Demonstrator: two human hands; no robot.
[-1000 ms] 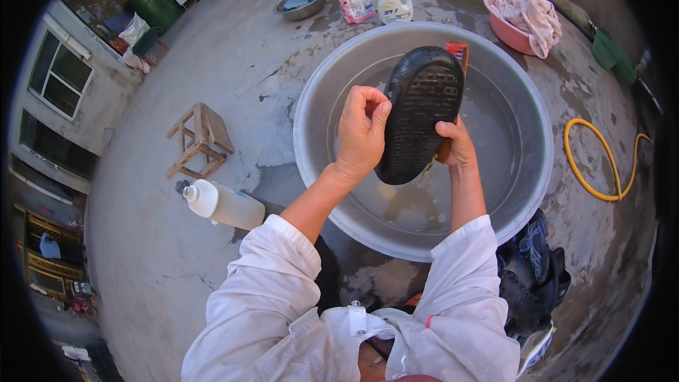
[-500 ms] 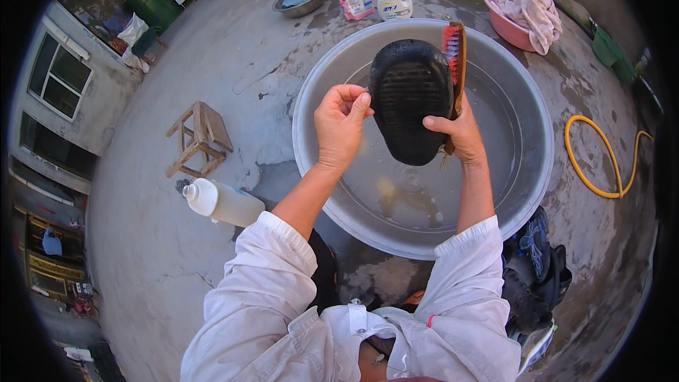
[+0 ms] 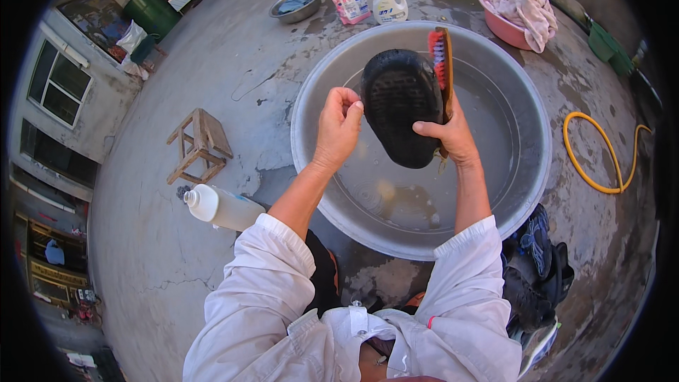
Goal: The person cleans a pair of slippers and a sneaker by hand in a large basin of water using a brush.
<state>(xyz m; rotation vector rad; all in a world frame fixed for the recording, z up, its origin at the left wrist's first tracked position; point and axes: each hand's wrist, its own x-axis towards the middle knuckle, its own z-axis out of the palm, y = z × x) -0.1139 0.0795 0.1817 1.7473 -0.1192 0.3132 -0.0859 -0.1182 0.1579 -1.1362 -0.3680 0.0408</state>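
Over the wide grey metal basin [image 3: 318,191], a black shoe [image 3: 399,102] is held up with its ribbed underside in view. My right hand [image 3: 458,134] grips it, thumb on the sole. The same hand also holds a wooden scrub brush [image 3: 443,64] with red and white bristles against the shoe's right side. At the shoe's left edge is my left hand [image 3: 338,127], its fingers curled and thumb pinched to the forefinger. Whether something small is in that pinch cannot be made out. Cloudy water [image 3: 396,198] fills the basin's bottom.
A white jug [image 3: 223,206] and wooden stool [image 3: 200,145] stand left. Dark shoes [image 3: 537,269] lie right of the basin, a yellow hose [image 3: 601,187] beyond. Behind are a detergent bottle [image 3: 390,3], pink bag [image 3: 350,0], small metal bowl [image 3: 296,10] and pink tub [image 3: 506,28] of laundry.
The shoe and brush have shifted slightly left and tilted in my right hand. My left hand stays beside the shoe's edge, still pinched. Ripples now show on the water.
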